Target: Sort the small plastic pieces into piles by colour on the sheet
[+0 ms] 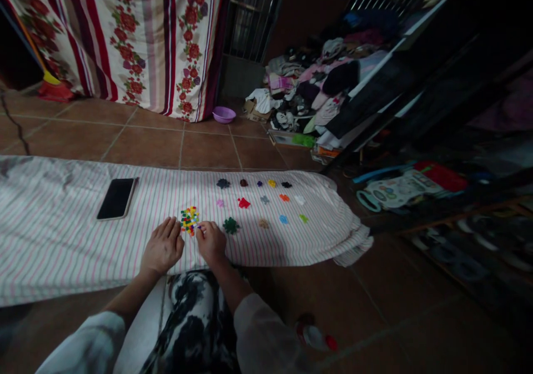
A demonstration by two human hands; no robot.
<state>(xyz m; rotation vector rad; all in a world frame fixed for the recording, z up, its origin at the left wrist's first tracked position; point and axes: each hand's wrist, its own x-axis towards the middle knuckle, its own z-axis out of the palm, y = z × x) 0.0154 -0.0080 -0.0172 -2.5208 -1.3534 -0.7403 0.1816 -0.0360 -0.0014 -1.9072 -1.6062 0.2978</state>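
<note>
Mixed-colour pile (189,218), long axis running near-to-far, left hand (163,245) fingers outstretched, right hand (211,242) fingers narrowed, hold indeterminable, near worktop (266,253) edge close, room toward phone (117,198).

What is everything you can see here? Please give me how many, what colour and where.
Mixed pile of small pieces: one, multicoloured, between the hands
Single-colour piles: fourteen, various colours, in three rows right of the mixed pile
Phone: one, black screen, on the cloth's left
Striped cloth: one, white with pink and grey, under the piles
Floral curtain: one, mostly white and red, behind
Broom: one, red and yellow, far left
Basin: one, purple, by the curtain
Clothes heap: uncountable, mixed colours, back right
Floor tiles: many, brown, all around
Dim right side: too dark to list fully
Left hand: one, left of the mixed pile
Right hand: one, at its right edge
</note>
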